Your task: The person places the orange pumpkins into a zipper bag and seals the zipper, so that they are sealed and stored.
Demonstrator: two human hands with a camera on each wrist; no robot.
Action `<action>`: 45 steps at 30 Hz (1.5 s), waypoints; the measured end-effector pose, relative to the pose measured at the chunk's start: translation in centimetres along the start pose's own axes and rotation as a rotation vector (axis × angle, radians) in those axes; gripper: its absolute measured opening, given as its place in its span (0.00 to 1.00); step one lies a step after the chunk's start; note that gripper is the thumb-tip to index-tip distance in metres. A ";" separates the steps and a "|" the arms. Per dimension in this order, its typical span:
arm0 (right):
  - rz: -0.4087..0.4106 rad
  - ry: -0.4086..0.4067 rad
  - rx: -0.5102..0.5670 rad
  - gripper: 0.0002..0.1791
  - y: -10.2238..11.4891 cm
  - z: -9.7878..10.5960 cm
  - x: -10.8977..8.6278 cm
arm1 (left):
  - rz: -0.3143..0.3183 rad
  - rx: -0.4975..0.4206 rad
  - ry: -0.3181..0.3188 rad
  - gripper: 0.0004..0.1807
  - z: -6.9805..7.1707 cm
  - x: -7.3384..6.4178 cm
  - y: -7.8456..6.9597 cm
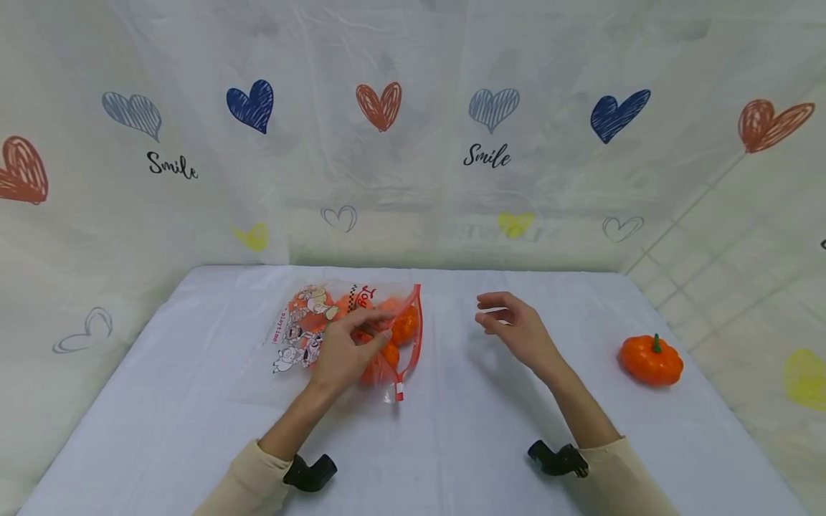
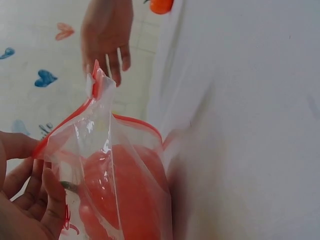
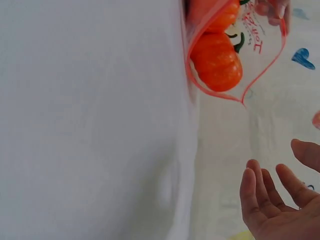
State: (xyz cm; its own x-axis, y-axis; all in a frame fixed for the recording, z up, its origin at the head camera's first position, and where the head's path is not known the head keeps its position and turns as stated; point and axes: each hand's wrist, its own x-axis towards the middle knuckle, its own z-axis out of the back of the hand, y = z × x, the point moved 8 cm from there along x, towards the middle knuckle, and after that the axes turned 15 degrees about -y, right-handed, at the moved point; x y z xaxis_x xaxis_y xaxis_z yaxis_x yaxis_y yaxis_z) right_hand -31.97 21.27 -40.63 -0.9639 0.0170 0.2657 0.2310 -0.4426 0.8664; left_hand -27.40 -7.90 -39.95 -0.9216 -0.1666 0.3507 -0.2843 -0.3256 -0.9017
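Note:
A clear zip bag (image 1: pixel 417 337) with a red zip edge lies on its side on the table, its mouth facing right and held apart. My left hand (image 1: pixel 342 351) pinches the upper edge of that mouth between thumb and finger. Inside sit several small orange pumpkins (image 3: pixel 217 62) with green stems, seen through the mouth in the right wrist view. My right hand (image 1: pixel 516 330) hovers over the table to the right of the bag, fingers loosely bent and holding nothing. One more orange pumpkin (image 1: pixel 652 360) lies on the table at the far right.
A white cloth covers the table (image 1: pixel 452 444). Behind it hangs a pale sheet (image 1: pixel 426 172) printed with hearts and the word Smile. Black wrist mounts (image 1: pixel 311 473) sit at both sleeve cuffs.

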 end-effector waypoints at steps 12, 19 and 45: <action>0.003 -0.156 -0.130 0.27 -0.9 7.6 -0.2 | 0.031 0.006 0.006 0.15 -0.1 0.2 0.3; 0.006 -0.265 -0.168 0.27 -1.8 11.7 -1.0 | 0.021 -0.005 0.022 0.15 -0.2 0.3 0.4; -0.199 -0.502 -0.265 0.17 -6.3 21.1 -3.8 | 0.036 0.012 0.036 0.15 -0.1 0.0 1.1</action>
State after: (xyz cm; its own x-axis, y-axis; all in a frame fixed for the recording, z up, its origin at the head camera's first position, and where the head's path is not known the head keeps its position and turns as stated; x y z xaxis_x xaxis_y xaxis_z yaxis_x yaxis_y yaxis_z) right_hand -26.99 42.92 -38.15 -0.7897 0.5158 0.3320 -0.0509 -0.5945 0.8025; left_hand -27.70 -8.15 -40.99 -0.9399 -0.1449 0.3090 -0.2483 -0.3310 -0.9104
